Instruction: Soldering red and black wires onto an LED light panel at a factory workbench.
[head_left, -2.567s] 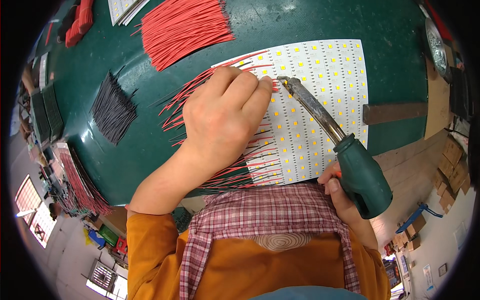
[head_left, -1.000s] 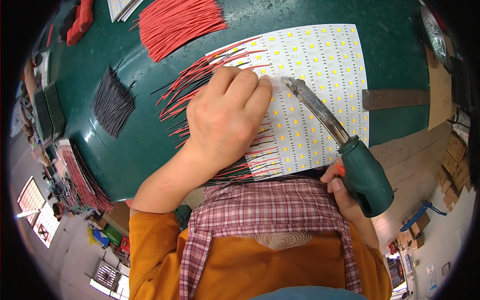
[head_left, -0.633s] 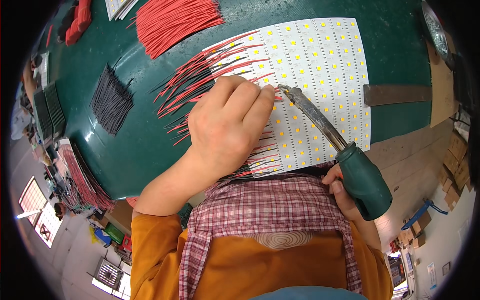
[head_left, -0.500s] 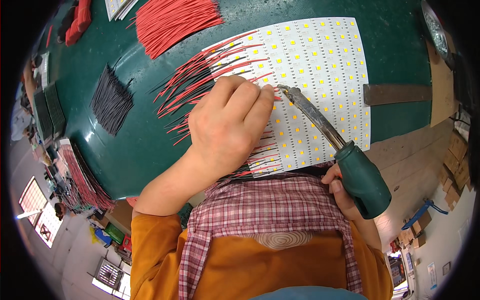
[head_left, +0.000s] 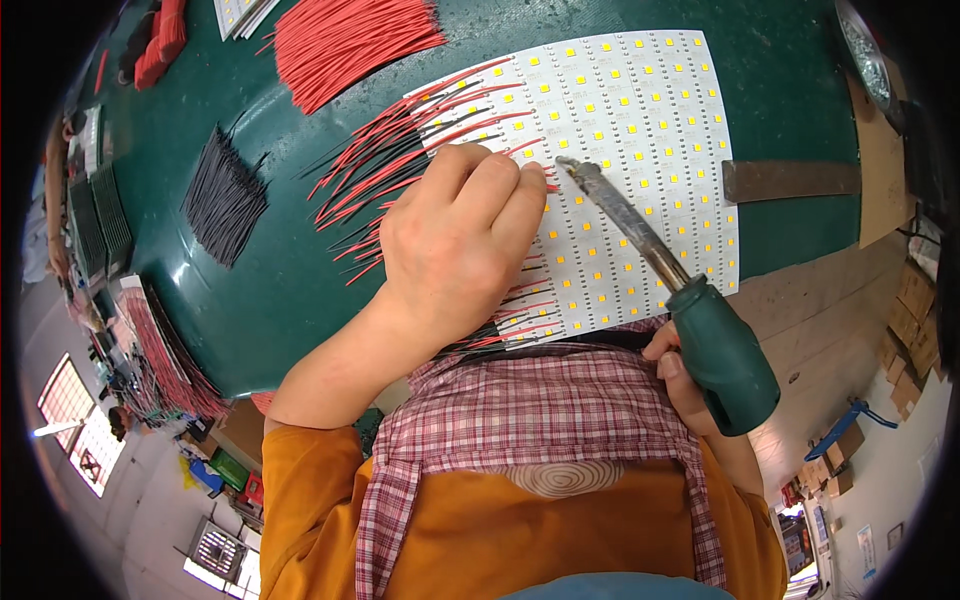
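I see a dark green surface [head_left: 300, 290], with wooden boards and cardboard boxes [head_left: 915, 330] on the floor at right and a window low left. One white panel [head_left: 640, 130] lies mid-surface, studded with rows of small yellow chips; red and black wires [head_left: 400, 160] fan off its left edge. My left hand [head_left: 455, 240] lies flat on that edge, fingers together, pressing the wires down. My right hand [head_left: 685, 380] grips one iron [head_left: 670, 290] by its green handle – tip touching the panel just beside the left fingertips. Loose stock: one red bundle [head_left: 345, 40] at the top, one black bundle [head_left: 225, 195] at left.
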